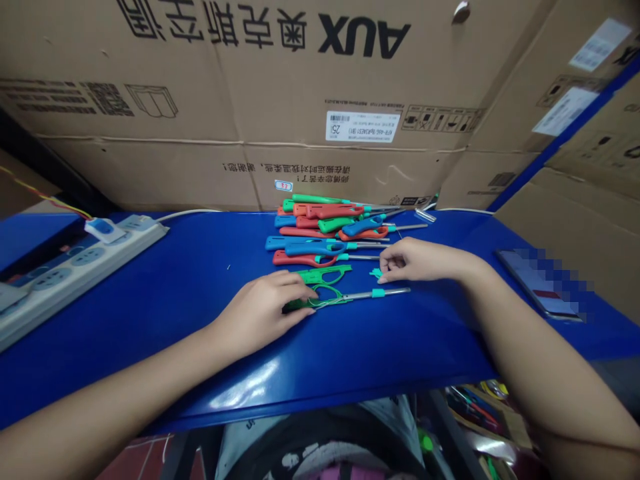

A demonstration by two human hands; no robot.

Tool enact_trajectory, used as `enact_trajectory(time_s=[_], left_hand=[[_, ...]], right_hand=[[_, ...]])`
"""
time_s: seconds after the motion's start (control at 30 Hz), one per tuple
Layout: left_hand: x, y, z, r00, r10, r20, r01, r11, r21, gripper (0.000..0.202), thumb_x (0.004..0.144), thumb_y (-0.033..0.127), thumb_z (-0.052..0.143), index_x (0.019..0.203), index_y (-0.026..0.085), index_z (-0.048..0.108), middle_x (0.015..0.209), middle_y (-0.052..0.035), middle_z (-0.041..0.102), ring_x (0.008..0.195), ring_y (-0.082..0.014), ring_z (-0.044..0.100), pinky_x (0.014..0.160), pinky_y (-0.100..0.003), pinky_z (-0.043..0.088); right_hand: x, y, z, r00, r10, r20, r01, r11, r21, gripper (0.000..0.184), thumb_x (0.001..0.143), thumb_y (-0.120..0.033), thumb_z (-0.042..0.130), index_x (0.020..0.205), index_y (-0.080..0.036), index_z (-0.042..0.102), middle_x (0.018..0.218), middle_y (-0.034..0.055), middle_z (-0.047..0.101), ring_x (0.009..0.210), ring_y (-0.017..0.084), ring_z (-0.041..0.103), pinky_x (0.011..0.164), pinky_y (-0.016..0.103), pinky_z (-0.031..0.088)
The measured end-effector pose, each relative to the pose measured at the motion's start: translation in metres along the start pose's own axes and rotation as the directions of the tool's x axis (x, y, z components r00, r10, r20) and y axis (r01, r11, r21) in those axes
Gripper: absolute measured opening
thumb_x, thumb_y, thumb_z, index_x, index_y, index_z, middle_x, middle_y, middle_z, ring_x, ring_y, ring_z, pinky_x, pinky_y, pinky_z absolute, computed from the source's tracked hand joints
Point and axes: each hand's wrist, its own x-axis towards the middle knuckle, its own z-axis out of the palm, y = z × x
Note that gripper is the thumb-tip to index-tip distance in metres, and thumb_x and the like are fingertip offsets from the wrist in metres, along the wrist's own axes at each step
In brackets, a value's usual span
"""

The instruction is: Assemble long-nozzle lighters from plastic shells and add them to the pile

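Note:
My left hand (265, 310) lies on the blue table (200, 280), its fingers curled over the handle end of an opened green lighter body (325, 298) whose metal tube points right. A separate green handle shell (323, 273) lies just behind it. My right hand (420, 261) rests on the table to the right, fingertips pinched on a small teal piece (376, 273). Behind both hands is a pile of several red, blue and green long-nosed lighters (330, 230).
A white power strip (70, 263) with a blue plug lies at the left. A phone (543, 283) lies at the right table edge. Large cardboard boxes (280, 100) wall off the back. Below the front edge are bags and clutter.

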Motion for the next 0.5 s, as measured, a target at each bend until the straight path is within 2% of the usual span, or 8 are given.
enact_trajectory(time_s=[0.1,0.2,0.3,0.37,0.5], left_hand=[[0.002,-0.001,-0.003,0.998,-0.068,-0.010,0.068,0.998,0.004,0.022,0.090,0.031,0.071,0.110,0.024,0.073,0.106,-0.0053,0.070,0.103,-0.0237,0.067,0.085,-0.036,0.056],[0.002,-0.002,-0.005,0.996,-0.093,-0.016,0.092,0.996,-0.015,0.029,0.087,0.037,0.074,0.113,0.024,0.072,0.110,-0.0063,0.069,0.107,-0.0252,0.066,0.090,-0.040,0.056],[0.002,-0.003,-0.005,0.997,-0.079,-0.004,0.079,0.997,0.014,0.036,0.084,0.040,0.077,0.115,0.023,0.071,0.115,-0.0080,0.071,0.109,-0.0272,0.065,0.092,-0.044,0.055],[0.002,-0.005,-0.004,0.997,-0.072,0.008,0.072,0.997,0.026,0.037,0.083,0.038,0.078,0.115,0.021,0.071,0.114,-0.0085,0.072,0.109,-0.0278,0.066,0.093,-0.044,0.055],[0.002,-0.007,-0.001,0.998,-0.060,0.016,0.060,0.998,-0.002,0.031,0.083,0.030,0.079,0.111,0.019,0.071,0.108,-0.0077,0.075,0.106,-0.0263,0.068,0.092,-0.042,0.056]], right_hand=[[0.003,-0.008,0.005,0.999,-0.050,0.002,0.050,0.999,-0.012,0.036,0.084,-0.051,0.065,0.073,-0.018,0.060,0.065,-0.0008,0.058,0.059,0.012,0.049,0.056,0.025,0.035],[0.003,-0.010,0.008,0.995,-0.097,0.005,0.097,0.995,-0.013,0.024,0.087,-0.041,0.065,0.080,-0.017,0.063,0.070,0.0004,0.062,0.061,0.012,0.052,0.057,0.024,0.037],[0.004,-0.009,0.010,0.985,-0.164,-0.050,0.162,0.986,-0.031,0.017,0.090,-0.030,0.059,0.084,-0.017,0.067,0.078,0.0031,0.066,0.064,0.013,0.056,0.059,0.024,0.040],[0.006,-0.012,0.013,0.966,-0.236,-0.109,0.234,0.972,-0.028,0.017,0.091,-0.030,0.059,0.087,-0.016,0.068,0.084,0.0047,0.067,0.068,0.014,0.058,0.062,0.025,0.042],[0.008,-0.028,0.026,0.897,-0.385,-0.216,0.389,0.921,-0.025,0.016,0.094,-0.030,0.060,0.092,-0.016,0.067,0.088,0.0051,0.065,0.075,0.015,0.058,0.069,0.026,0.044]])
